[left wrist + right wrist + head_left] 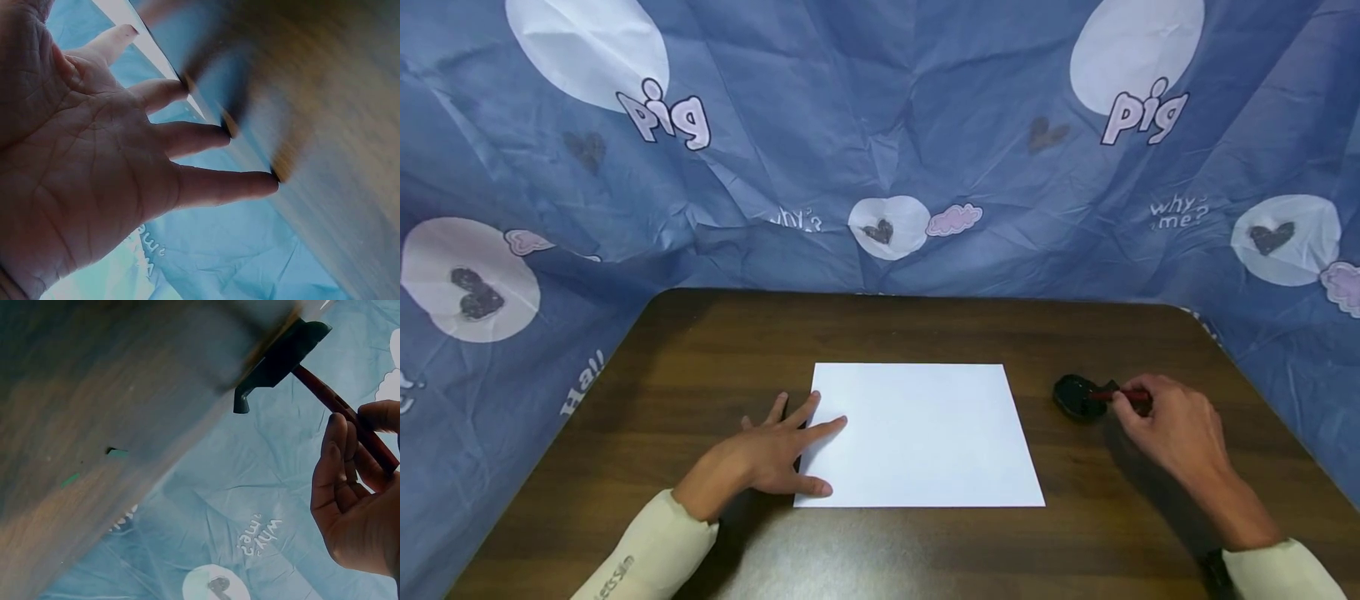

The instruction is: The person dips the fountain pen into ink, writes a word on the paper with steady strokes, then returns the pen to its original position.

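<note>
A white sheet of paper (pixel 925 437) lies flat on the dark wooden table. Spread across its left edge is my left hand (pixel 766 458), fingers straight and apart, fingertips down on paper and tabletop. My right hand (pixel 1183 429), at the right of the sheet, pinches a slim red brush (pixel 337 403) between thumb and fingers. The brush's far end goes into a small round black dish (pixel 1072 398), which hides its tip. In the right wrist view the dish shows a dark side and a short projecting lip.
Brown tabletop (pixel 865 329) surrounds the paper. A blue printed cloth (pixel 820 150) hangs behind the table and along both sides. Two small green marks or scraps (pixel 117 452) show on the table side in the right wrist view.
</note>
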